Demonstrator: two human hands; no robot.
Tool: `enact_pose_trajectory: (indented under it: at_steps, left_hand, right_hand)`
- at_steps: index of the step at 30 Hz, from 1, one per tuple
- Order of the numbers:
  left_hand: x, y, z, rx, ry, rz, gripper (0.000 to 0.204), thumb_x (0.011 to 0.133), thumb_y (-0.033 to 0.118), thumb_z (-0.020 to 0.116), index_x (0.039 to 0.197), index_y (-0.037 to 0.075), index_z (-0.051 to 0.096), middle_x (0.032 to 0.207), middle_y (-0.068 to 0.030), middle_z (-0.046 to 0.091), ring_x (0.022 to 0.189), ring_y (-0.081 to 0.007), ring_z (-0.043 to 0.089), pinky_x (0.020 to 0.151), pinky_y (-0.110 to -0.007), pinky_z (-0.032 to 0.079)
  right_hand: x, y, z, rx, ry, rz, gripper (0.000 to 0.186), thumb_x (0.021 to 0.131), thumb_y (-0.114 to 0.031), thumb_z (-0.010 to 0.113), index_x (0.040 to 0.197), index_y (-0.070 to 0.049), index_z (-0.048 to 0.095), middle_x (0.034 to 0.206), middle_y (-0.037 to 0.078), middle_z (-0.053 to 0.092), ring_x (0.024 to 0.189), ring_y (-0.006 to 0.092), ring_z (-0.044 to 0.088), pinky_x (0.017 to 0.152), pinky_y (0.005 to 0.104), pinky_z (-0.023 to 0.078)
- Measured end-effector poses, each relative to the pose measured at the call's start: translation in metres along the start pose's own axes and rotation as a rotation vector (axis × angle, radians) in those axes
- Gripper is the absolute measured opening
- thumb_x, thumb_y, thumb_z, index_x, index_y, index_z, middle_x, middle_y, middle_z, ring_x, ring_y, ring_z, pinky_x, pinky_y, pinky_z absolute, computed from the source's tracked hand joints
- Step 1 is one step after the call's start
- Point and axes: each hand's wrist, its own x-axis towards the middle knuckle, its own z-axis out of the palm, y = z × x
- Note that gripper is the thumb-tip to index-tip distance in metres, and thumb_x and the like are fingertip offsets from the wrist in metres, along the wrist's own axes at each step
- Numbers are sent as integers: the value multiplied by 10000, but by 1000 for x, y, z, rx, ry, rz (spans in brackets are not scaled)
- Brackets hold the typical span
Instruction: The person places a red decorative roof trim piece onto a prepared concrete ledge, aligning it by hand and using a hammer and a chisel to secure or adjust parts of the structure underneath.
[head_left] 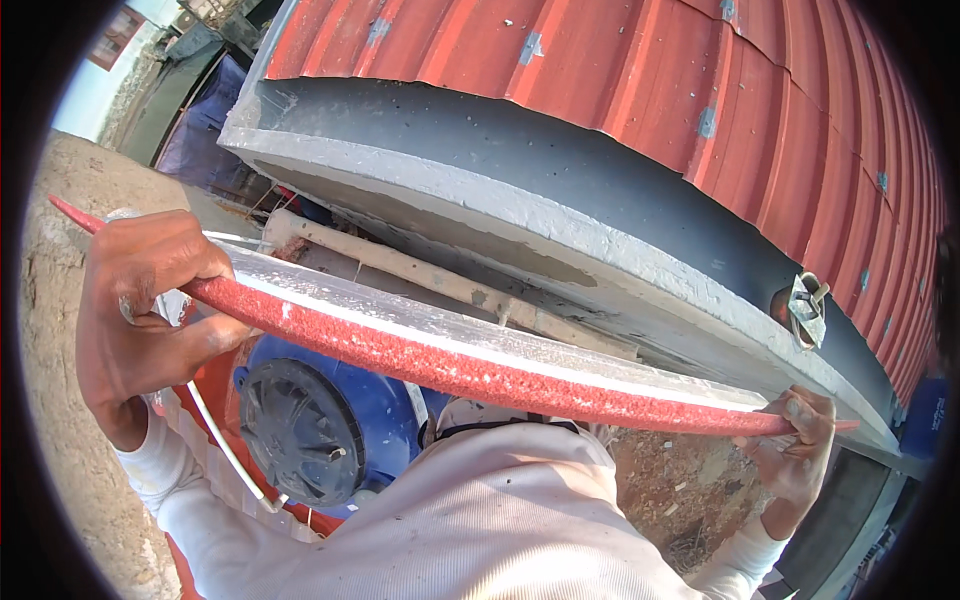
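A long, narrow plastering float (480,378) spans the view in front of my chest, its rough red face spotted with white and its other side greyish. My left hand (150,305) is closed around it near the left end, thumb below and fingers over the top. At the right end, my right hand (797,440) grips it with bent fingers. The red tips stick out a little past both hands. Just beyond the float runs a grey plastered ledge (500,220), with a darker, damp-looking patch on its side.
A red corrugated roof (640,90) slopes beyond a dark gutter (480,130). On the ledge at right stands a small pot with a light wrapping (805,312). Beneath me are a blue tank with black lid (300,430), a white pipe (225,435) and a beige pipe (430,275).
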Motion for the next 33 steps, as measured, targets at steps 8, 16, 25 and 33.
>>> enact_pose_trajectory:
  at_steps: [8, 16, 25, 33]
  left_hand:
    - [-17, -31, 48, -86, -75, -153, 278, 585, 150, 822, 717, -8, 636, 653, -81, 571, 604, -228, 555, 588, -354, 412]
    - [38, -58, 110, -252, -368, -399, 258, 680, 53, 864, 768, -48, 644, 709, -110, 637, 653, -181, 602, 623, -356, 466]
    - [23, -71, 185, -148, -287, -231, 284, 680, 76, 829, 739, -18, 567, 682, -147, 565, 592, -291, 545, 592, -420, 433]
    - [24, -73, 235, -228, -269, -177, 307, 644, 79, 818, 759, -21, 551, 687, -151, 537, 618, -327, 527, 593, -429, 423]
  right_hand:
    - [40, -9, 55, 38, -42, -127, 737, 622, -17, 923, 1309, -75, 661, 712, 50, 678, 665, 237, 589, 807, 416, 454]
    - [74, 12, 97, -1, -284, 259, 248, 661, -145, 892, 776, -3, 726, 674, 114, 614, 585, 330, 548, 604, 419, 437]
    - [39, 16, 133, -24, -281, 217, 257, 681, -115, 865, 748, -22, 635, 686, 114, 601, 632, 335, 601, 592, 438, 430]
    - [12, 31, 160, 13, -263, 214, 277, 677, -74, 866, 768, -10, 613, 672, 128, 579, 612, 343, 558, 565, 432, 427]
